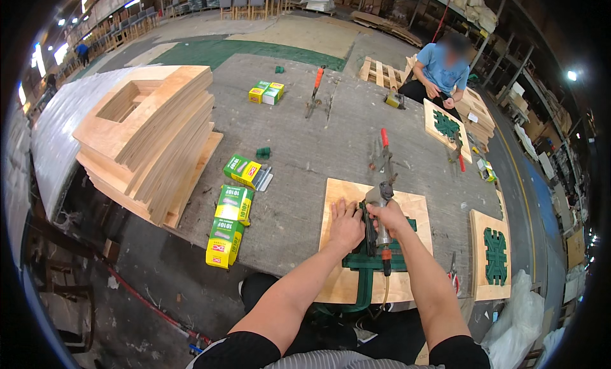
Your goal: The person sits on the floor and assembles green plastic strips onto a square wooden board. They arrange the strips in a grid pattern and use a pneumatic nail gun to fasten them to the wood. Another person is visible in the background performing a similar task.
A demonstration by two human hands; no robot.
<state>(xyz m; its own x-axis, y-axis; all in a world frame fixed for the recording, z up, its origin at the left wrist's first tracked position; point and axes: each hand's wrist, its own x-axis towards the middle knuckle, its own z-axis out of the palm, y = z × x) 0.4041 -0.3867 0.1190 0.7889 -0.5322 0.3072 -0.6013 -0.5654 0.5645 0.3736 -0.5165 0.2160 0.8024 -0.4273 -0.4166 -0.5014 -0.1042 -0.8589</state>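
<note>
Gripping the pneumatic gun (370, 231), right hand (389, 217) is closed around its grey body, right of centre in the lower half of the frame. Left hand (347, 225) lies palm down, fingers extended, on the wooden panel (344, 190); cannot tell whether its thumb touches the gun. Panel rests on the grey table (299, 140), lower centre-right, with green webbing (365, 285) across it. Hose (386, 289) leads down from the gun. Left of panel: green-and-yellow boxes (233, 203). Upper left: stacked wooden pieces (167, 124). Upper right: seated co-worker (442, 71).
</note>
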